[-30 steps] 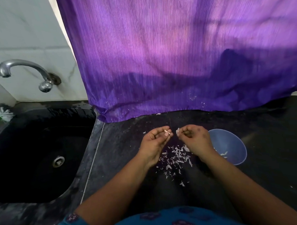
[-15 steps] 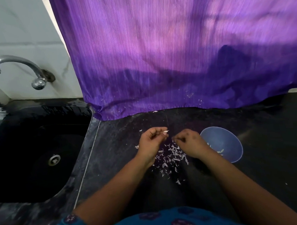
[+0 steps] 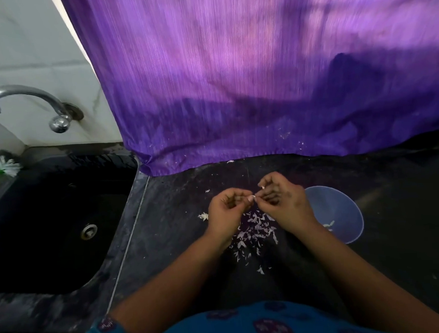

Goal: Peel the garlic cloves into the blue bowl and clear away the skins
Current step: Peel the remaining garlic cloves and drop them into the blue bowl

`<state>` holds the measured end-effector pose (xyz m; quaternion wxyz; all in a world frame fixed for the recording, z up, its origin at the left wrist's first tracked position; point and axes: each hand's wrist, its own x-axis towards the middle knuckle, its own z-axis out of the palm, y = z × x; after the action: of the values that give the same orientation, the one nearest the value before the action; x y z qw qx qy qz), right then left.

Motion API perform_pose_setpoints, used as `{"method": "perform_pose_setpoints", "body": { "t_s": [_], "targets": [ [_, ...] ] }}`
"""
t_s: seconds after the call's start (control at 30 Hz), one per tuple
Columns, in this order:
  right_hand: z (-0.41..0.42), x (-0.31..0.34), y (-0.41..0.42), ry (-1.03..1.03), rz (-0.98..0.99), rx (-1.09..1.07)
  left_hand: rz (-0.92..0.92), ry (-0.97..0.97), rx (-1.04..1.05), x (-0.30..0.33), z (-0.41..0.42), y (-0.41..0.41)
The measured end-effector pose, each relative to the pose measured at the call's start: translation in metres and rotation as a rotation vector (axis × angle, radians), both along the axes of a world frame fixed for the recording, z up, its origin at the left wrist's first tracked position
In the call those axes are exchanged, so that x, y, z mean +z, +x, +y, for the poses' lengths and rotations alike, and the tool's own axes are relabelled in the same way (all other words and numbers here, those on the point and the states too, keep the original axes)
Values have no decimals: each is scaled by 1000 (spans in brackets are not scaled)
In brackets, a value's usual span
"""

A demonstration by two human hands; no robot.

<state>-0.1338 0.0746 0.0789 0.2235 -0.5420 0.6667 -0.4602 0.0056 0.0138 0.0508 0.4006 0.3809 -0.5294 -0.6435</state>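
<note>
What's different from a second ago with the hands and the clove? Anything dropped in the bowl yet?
The right hand has closed back in on the left hand; its fingers now meet the garlic clove that the left hand pinches, after drawing slightly apart half a second ago. Nothing was let go. The blue bowl and the skins on the counter look unchanged.

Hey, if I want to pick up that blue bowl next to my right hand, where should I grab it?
Probably the blue bowl is best taken at its far right rim, coming from the right: that edge shows bare, while the right hand and wrist cover its left side. It sits upright and open, so a thumb-inside pinch fits.
</note>
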Motion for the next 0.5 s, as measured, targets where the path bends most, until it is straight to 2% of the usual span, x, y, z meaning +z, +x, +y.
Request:
{"method": "perform_pose_setpoints", "body": {
  "t_s": [0.23,0.5],
  "targets": [
    [0,-4,-4,-32,-21,-49,16,14,36,-3,4,-14],
    [-1,-3,-14,-10,-27,30,120,118,85,-2,11,-17]
  ]
}}
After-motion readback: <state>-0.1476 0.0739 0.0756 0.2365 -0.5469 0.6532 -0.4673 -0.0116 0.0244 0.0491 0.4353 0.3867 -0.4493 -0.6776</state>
